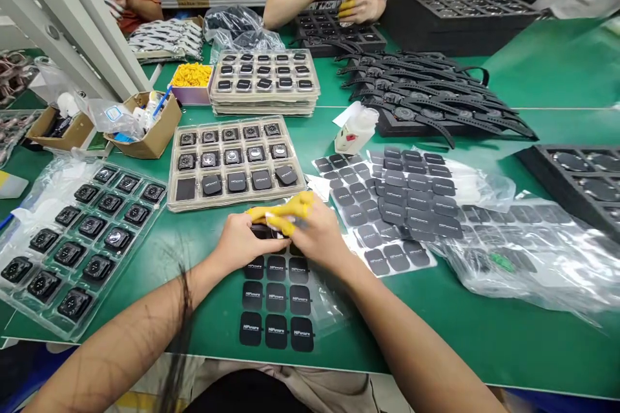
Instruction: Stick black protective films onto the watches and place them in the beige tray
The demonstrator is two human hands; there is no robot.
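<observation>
My left hand, with a yellow finger cot on its index finger, is closed around a small dark smartwatch body, mostly covered by the fingers. Right against it, my right hand is closed too, slightly blurred, with yellow finger cots and a bit of white and grey at its fingertips that I cannot make out. Below the hands lies a clear sheet of black HiFuture screen films. Just beyond them is a clear tray of watch bodies; several in its front row carry black films, and the front-left pocket holds no watch.
At left lies another tray of watch bodies. To the right are film sheets and plastic bags. Farther back stand a white bottle, stacked trays, a box of yellow finger cots and black-strapped watches. Co-workers sit opposite.
</observation>
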